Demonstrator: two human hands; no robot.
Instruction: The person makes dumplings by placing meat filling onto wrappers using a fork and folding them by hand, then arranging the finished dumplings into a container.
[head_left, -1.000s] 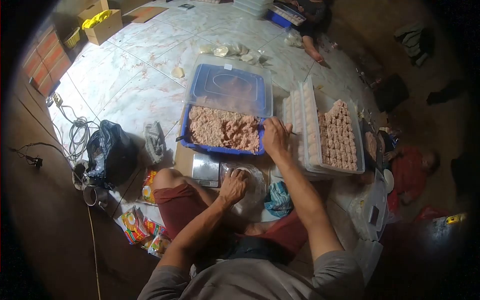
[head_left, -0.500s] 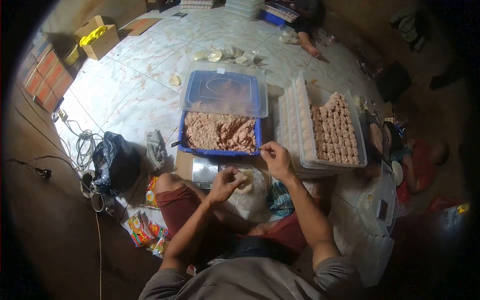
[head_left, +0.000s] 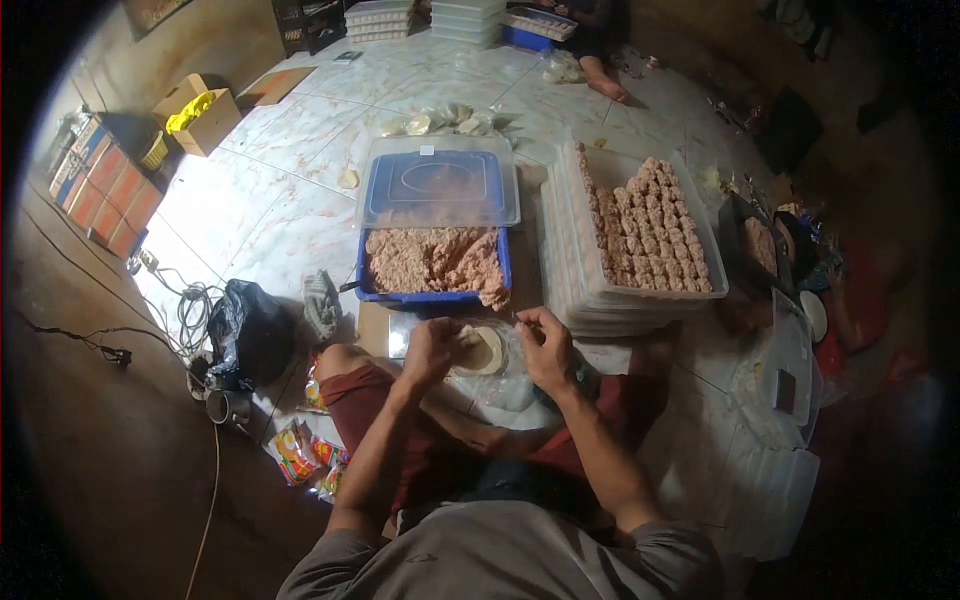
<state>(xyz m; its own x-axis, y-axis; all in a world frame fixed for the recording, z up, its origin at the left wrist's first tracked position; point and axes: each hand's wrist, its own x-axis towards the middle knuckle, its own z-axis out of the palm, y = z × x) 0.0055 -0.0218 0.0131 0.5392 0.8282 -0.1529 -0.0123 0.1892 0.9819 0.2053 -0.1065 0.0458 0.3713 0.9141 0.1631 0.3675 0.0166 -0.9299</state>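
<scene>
My left hand (head_left: 432, 350) is closed, with the edge of a thin pale wrapper at its fingertips, beside pale round wrappers (head_left: 484, 352) on clear plastic. To their right, the fingers of my right hand (head_left: 545, 348) are pinched together; a thin thing at their tips is too small to make out. Just ahead of my hands stands a blue tub (head_left: 400, 298) of pinkish minced filling (head_left: 425, 262), a lump of it hanging at the near right corner. A clear lid (head_left: 438, 190) covers its far part. My left hand partly hides a scale (head_left: 400, 330).
Stacked clear trays (head_left: 570, 290) stand on the right, the top one filled with shaped pieces (head_left: 650, 235). A black plastic bag (head_left: 245, 330), a grey cloth (head_left: 321, 305) and a metal mug (head_left: 228, 408) lie left. Other people sit at the far side and right.
My left hand has lifted from the wrappers and moved left and up. My right hand has left the tub's right edge and come nearer my body. The view has shifted.
</scene>
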